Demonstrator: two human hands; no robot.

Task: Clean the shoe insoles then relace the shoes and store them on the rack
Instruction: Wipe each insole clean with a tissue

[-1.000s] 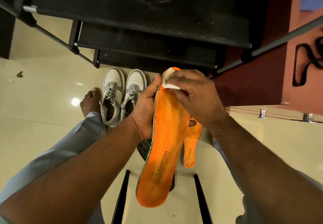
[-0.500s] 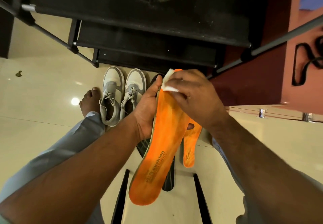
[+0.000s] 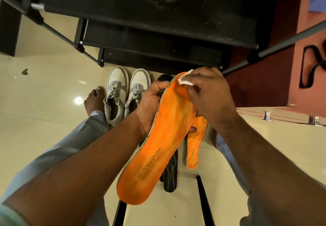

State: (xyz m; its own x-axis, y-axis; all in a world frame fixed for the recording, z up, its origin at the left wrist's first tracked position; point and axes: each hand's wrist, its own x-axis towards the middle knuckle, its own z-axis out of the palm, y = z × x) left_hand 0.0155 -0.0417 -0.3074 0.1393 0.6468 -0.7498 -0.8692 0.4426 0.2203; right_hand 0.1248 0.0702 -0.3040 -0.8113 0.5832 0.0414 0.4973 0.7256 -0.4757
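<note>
Orange insole (image 3: pixel 158 146) sits tilted in the air between both hands, toe end up near the black rack (image 3: pixel 150 14). The left hand (image 3: pixel 150 105) grips its left edge, fingers wrapped behind. The right hand (image 3: pixel 210 93) pinches a white wipe (image 3: pixel 185 80) against the toe end. A second orange insole (image 3: pixel 195 146) lies on the floor beside grey shoes (image 3: pixel 127 91).

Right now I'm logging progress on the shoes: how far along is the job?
Done: nothing looks finished; a second insole lies on the floor, its state unclear. In hand: the left hand holds an orange insole while the right hand presses a white wipe at its toe end. Left: the shoes stand on the floor before the rack, not yet stored.
</note>
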